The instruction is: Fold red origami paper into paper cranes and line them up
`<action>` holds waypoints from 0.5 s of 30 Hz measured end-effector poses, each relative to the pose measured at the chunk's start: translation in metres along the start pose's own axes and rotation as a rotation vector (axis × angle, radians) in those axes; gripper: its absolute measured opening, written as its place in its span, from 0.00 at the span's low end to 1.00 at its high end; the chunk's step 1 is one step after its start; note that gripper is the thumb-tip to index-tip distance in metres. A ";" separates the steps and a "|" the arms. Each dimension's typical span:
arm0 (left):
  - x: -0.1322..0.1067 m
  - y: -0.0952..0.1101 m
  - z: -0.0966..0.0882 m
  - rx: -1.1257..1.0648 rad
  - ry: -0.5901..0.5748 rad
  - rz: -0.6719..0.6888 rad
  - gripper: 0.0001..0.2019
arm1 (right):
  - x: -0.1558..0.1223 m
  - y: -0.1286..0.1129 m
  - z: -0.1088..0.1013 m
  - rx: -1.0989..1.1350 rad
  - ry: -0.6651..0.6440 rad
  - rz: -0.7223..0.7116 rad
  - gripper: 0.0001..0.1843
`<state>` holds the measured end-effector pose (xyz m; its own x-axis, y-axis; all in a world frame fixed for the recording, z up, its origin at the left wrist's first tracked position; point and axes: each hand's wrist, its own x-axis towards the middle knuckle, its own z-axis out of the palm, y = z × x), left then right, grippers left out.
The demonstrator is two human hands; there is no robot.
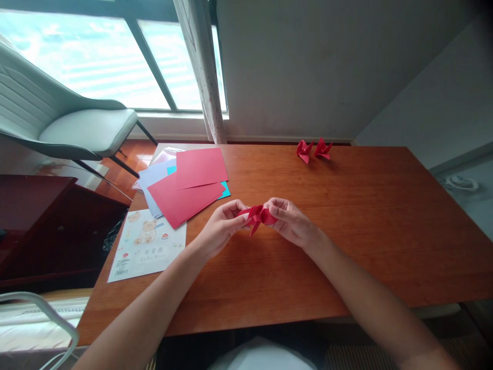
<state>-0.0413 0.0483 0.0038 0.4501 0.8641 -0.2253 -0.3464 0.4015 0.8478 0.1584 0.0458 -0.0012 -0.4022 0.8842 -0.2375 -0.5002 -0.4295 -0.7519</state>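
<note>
A small folded red paper figure (257,215) is held just above the middle of the wooden table (365,231). My left hand (221,226) pinches its left end and my right hand (290,220) pinches its right end, fingers closed on the paper. Part of the figure is hidden behind my fingers. Two finished red folded paper figures (314,149) stand side by side at the table's far edge.
A loose stack of paper sheets (185,187), red on top with blue and pale ones beneath, lies at the far left. A printed sheet with a bear picture (148,244) lies by the left edge. A grey chair (77,128) stands near the window.
</note>
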 end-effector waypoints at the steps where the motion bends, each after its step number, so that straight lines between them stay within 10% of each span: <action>1: 0.000 0.000 0.000 0.001 0.000 -0.001 0.13 | 0.000 0.000 0.000 0.009 0.000 0.002 0.16; 8: 0.000 0.002 0.004 0.018 0.025 0.017 0.14 | 0.001 0.003 0.000 0.047 0.005 -0.040 0.20; 15: 0.002 0.001 0.005 0.059 0.170 0.067 0.15 | 0.002 0.004 0.005 -0.432 0.132 -0.194 0.14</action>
<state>-0.0365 0.0490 0.0070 0.2798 0.9294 -0.2408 -0.3204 0.3269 0.8891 0.1512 0.0449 -0.0018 -0.2188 0.9680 -0.1226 -0.1815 -0.1638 -0.9697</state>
